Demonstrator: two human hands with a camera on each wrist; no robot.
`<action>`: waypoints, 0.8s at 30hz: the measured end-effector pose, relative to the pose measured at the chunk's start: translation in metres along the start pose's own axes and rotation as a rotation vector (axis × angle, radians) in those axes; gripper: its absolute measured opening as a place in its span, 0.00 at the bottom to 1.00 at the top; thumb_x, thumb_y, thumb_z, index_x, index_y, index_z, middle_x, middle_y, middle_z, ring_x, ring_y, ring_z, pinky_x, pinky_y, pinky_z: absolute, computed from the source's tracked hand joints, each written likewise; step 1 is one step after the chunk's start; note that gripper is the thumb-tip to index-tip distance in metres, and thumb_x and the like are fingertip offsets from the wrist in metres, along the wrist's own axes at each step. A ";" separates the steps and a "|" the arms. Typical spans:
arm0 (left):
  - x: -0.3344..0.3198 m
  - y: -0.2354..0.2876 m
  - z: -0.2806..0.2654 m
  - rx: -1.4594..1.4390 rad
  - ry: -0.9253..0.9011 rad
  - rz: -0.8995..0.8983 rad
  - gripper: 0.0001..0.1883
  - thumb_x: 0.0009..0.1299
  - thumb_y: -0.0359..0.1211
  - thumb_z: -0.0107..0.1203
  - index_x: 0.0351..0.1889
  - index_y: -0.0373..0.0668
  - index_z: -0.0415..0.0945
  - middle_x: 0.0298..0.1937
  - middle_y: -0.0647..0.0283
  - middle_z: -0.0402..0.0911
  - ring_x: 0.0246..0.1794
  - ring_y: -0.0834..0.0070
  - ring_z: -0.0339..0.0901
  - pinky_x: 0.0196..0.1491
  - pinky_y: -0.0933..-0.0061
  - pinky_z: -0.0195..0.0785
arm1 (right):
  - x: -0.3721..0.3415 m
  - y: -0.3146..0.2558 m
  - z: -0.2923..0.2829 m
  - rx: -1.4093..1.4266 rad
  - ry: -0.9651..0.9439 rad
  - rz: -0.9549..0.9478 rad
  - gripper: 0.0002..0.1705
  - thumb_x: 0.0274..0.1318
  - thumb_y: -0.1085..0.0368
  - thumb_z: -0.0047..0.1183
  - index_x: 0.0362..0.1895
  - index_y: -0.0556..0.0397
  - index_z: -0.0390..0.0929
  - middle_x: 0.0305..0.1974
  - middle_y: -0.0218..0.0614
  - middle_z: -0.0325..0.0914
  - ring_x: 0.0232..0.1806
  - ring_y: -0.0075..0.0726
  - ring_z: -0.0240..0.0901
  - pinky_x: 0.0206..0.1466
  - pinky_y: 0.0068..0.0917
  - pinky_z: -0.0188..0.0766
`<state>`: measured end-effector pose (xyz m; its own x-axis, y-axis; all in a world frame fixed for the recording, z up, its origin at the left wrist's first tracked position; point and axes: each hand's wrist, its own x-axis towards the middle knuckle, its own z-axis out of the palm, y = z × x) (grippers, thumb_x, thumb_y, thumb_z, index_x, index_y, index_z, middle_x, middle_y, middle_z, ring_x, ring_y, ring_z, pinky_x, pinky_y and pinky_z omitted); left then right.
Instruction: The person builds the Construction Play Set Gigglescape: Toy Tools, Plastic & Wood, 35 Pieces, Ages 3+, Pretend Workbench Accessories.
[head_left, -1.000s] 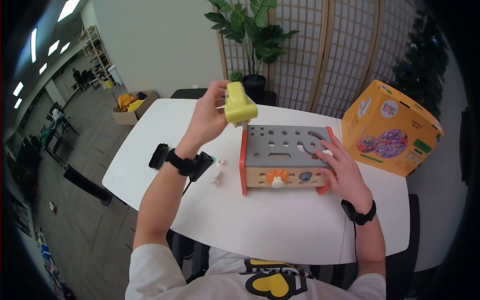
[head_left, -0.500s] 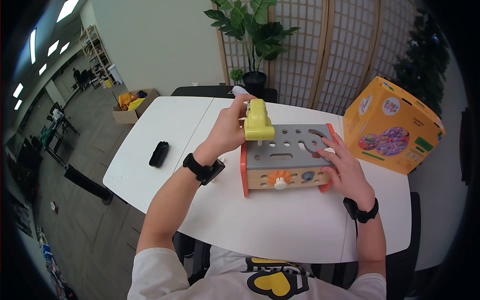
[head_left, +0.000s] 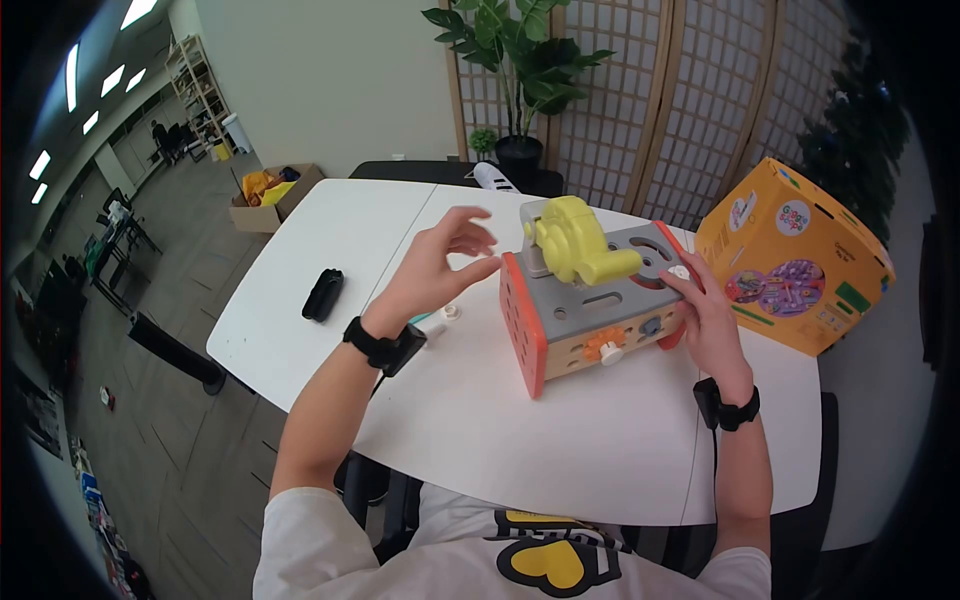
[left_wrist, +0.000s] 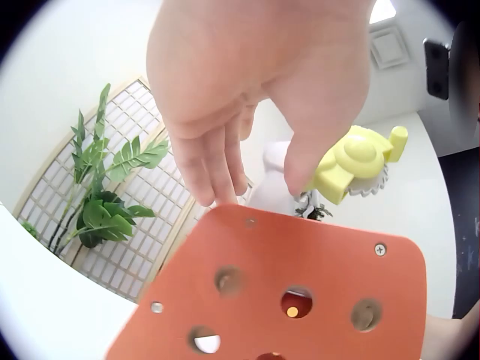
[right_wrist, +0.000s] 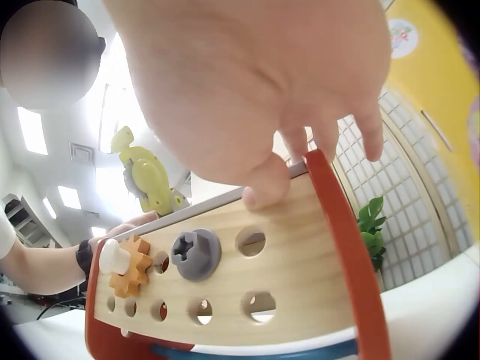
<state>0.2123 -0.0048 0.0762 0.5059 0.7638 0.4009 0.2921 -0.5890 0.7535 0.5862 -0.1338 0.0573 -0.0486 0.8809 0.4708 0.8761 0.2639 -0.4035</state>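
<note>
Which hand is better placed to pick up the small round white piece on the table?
Probably the left hand: it is open, empty and nearer the small round white piece, while the right hand grips the toy workbench.

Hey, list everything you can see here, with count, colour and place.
Toy workbench: one, grey, red and wood, on table
Toy saw: one, yellow-green, atop workbench
Gear: one, orange, workbench front
Peg: one, white, at gear
Bolt: one, grey, workbench front
Small parts: at least two, whitish, near left wrist
Case: one, black, table's left
Carton: one, orange-yellow, right
Table: one, white, centre
Plants: two, green, behind table
Screen: one, tan and white, behind
Distant clutter: count unclear, mixed, left
Left hand: one, bare, beside workbench
Right hand: one, bare, gripping workbench's right end
</note>
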 end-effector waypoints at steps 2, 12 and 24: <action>-0.016 -0.016 -0.017 0.172 -0.101 -0.073 0.25 0.67 0.34 0.71 0.60 0.41 0.75 0.53 0.58 0.83 0.51 0.66 0.84 0.58 0.65 0.76 | 0.002 0.007 0.003 0.123 0.014 0.033 0.33 0.59 0.86 0.45 0.62 0.42 0.82 0.75 0.40 0.63 0.77 0.52 0.60 0.75 0.41 0.66; -0.090 -0.055 -0.023 0.656 -0.435 -0.258 0.19 0.63 0.31 0.70 0.51 0.40 0.80 0.44 0.56 0.84 0.49 0.55 0.81 0.52 0.58 0.75 | 0.014 0.037 0.016 0.206 0.065 0.076 0.33 0.63 0.85 0.40 0.64 0.43 0.82 0.78 0.39 0.59 0.77 0.47 0.60 0.76 0.38 0.63; -0.053 -0.011 0.005 0.285 -0.216 -0.017 0.12 0.68 0.29 0.68 0.48 0.38 0.81 0.41 0.58 0.84 0.36 0.64 0.83 0.39 0.66 0.77 | 0.012 0.035 0.019 0.208 0.094 0.045 0.33 0.65 0.84 0.41 0.65 0.41 0.81 0.78 0.37 0.60 0.79 0.46 0.58 0.76 0.36 0.63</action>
<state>0.1859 -0.0398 0.0438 0.6499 0.7185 0.2478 0.5012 -0.6502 0.5710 0.6074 -0.1067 0.0333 0.0418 0.8557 0.5158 0.7582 0.3090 -0.5741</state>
